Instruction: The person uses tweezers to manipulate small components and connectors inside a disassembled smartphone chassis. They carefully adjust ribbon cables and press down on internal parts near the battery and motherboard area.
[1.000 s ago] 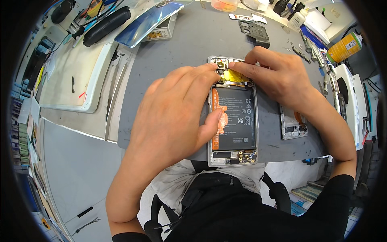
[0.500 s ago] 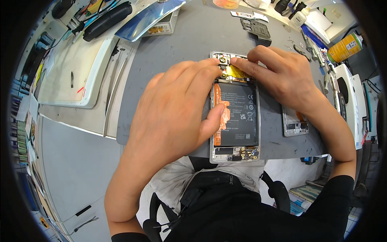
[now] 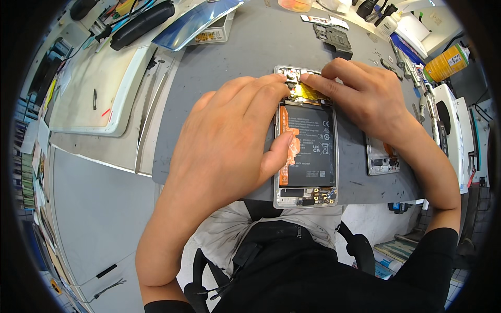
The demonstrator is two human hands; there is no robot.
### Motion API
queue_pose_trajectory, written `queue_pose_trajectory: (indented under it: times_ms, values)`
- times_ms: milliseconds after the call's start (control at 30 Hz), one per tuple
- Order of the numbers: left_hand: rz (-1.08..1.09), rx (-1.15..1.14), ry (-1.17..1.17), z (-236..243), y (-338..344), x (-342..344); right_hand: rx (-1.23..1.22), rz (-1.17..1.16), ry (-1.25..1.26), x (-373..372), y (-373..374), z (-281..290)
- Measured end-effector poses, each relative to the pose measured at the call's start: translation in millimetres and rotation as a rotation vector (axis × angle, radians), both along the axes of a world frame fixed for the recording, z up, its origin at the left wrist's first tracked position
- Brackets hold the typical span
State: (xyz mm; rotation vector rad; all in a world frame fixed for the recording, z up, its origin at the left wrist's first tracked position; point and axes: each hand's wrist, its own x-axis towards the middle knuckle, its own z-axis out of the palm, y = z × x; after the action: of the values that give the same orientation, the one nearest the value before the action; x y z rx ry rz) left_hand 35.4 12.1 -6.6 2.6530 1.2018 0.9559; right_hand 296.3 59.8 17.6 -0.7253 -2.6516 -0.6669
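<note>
An opened phone (image 3: 308, 180) lies face down on a grey work mat (image 3: 229, 57), its black battery and orange ribbon cable exposed. My left hand (image 3: 229, 141) rests over its left side, thumb pressed on the battery's edge, fingertips at the phone's top end. My right hand (image 3: 360, 96) comes in from the right, its fingertips pinching at a yellow-taped part (image 3: 308, 93) by the camera area. Fingertips of both hands meet there. Whether a tiny part is held between them is hidden.
A second opened phone frame (image 3: 381, 159) lies under my right wrist. A dark metal bracket (image 3: 334, 39) sits at the mat's far edge. A white tray (image 3: 94, 88) and blue phone back cover (image 3: 193, 23) are at left. Bottles and a yellow can (image 3: 443, 62) stand at right.
Both hands have stayed on the phone's top end; the fingertips have shifted slightly closer together over the yellow-taped part. The phone has not moved.
</note>
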Motion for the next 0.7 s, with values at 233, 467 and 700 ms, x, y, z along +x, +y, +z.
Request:
queue_pose_trajectory:
  times_ms: [233,467,700]
  values:
    - [-0.006,-0.014,-0.019,-0.8,-0.2,-0.2,0.001,0.035,0.044,0.1,3.3,-2.8]
    - [-0.020,-0.009,-0.027,-1.4,1.5,-0.5,-0.059,0.000,0.077,1.4,3.4,-3.9]
    - [-0.015,-0.012,-0.015,-1.4,1.8,-1.2,-0.096,-0.003,0.106,-2.1,3.7,-3.7]
